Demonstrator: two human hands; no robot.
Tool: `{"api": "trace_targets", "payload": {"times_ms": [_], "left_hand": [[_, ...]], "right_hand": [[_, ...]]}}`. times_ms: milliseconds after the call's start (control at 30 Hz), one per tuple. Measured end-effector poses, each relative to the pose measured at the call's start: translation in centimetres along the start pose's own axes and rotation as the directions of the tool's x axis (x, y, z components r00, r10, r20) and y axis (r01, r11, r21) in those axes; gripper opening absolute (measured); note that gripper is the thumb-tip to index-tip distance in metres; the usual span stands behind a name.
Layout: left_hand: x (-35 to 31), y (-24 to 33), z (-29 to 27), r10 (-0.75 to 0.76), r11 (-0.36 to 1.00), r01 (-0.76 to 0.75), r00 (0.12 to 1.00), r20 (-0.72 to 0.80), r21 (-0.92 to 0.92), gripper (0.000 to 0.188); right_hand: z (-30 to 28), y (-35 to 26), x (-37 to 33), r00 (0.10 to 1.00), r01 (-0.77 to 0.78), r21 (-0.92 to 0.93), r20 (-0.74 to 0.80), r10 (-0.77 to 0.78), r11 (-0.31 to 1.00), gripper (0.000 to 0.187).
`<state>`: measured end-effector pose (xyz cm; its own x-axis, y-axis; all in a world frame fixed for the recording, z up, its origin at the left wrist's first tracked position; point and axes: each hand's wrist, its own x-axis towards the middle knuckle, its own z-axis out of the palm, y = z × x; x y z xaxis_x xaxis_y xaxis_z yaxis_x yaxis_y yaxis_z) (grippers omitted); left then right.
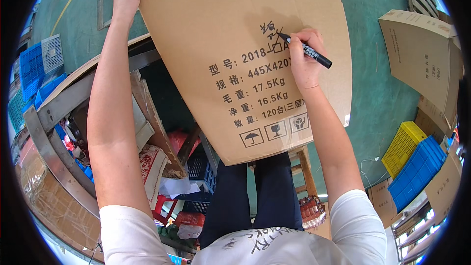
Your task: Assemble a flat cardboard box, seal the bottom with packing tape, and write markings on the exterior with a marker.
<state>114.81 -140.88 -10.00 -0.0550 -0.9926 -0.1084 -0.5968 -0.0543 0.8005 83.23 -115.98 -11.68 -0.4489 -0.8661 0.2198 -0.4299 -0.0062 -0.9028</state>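
A large brown cardboard box [206, 24] stands in front of me, its face printed with black text and handling symbols. My left hand [128, 0] grips the box's far left edge, fingers curled over it and partly hidden. Between the fingers of my right hand [308, 54] is a black marker [316, 55]. Its tip meets the cardboard beside fresh handwritten strokes [271, 30], just above the printed lines. The lower part of the box face is partly covered by my right forearm.
A metal-framed workbench [46, 110] runs along my left, with blue crates [30, 71] beyond it. Below are dark baskets and cloth. At right stand another carton [422, 59], a yellow crate [403, 148] and a blue crate [417, 172]. A wooden stool [308, 172] is near my legs.
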Motion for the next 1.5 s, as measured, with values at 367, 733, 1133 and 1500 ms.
{"api": "trace_targets", "payload": {"times_ms": [367,733,1133,1500], "left_hand": [[-0.1,-0.2,0.4,0.009,1.000,-0.009,1.000,-0.018,-0.021,0.049],[-15.0,18.7,0.8,0.158,0.897,-0.127,0.987,0.036,-0.424,0.013],[-34.4,34.6,-2.0,0.518,0.770,-0.521,0.847,-0.118,-0.368,0.016],[-46.6,36.6,-0.6,0.298,0.895,0.019,0.716,0.632,-0.445,0.040]], "right_hand": [[0.2,0.3,-0.2,0.997,-0.062,0.049,-0.036,0.064,0.997,0.007],[-16.4,-9.3,-1.9,0.745,-0.218,0.147,-0.613,0.262,0.965,0.031],[-32.5,-27.0,-3.9,0.752,0.188,-0.085,-0.629,-0.199,0.978,0.039],[-32.4,-32.0,-4.4,0.907,0.152,0.312,-0.420,-0.007,0.938,0.051]]}}
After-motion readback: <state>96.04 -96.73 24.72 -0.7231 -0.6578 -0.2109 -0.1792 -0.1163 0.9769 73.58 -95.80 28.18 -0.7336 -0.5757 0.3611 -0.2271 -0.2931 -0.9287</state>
